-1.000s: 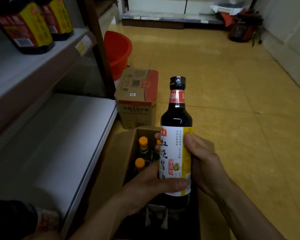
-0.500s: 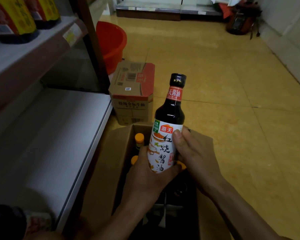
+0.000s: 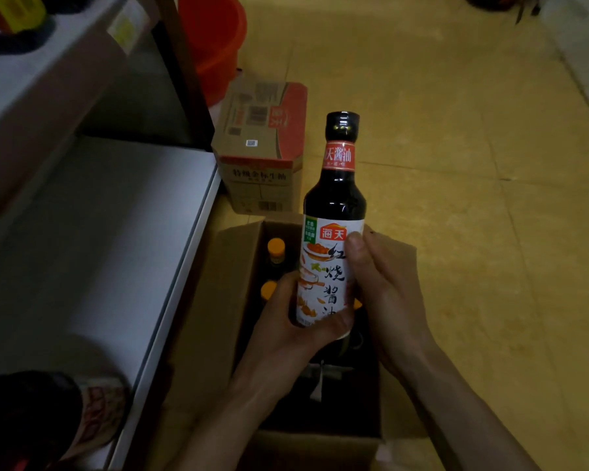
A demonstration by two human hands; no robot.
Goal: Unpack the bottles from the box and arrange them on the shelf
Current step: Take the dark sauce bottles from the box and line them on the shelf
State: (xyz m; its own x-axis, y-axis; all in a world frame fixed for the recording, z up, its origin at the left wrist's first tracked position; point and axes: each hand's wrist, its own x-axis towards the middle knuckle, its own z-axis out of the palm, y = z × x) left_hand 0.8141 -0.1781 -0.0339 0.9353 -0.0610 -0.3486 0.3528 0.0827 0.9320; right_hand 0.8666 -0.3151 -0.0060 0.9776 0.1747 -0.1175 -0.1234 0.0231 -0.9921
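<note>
A dark soy sauce bottle (image 3: 334, 212) with a white label and black cap stands upright above the open cardboard box (image 3: 218, 300). My left hand (image 3: 286, 331) grips its lower body from the left and below. My right hand (image 3: 381, 290) holds its right side, thumb on the label. Inside the box two orange-capped bottles (image 3: 275, 253) show at the far left; the rest of the inside is dark. The white lower shelf (image 3: 99, 253) lies to the left.
A sealed carton (image 3: 262, 147) stands on the floor beyond the open box, with a red bucket (image 3: 215, 39) behind it. One dark bottle (image 3: 38, 419) lies at the shelf's near end. An upper shelf (image 3: 48, 69) carries more bottles. Yellow tiled floor (image 3: 456, 164) spreads right.
The bottle has been turned in my hands so its front label faces me. My left hand shifted to cup the bottle's base, and the view tilted further down.
</note>
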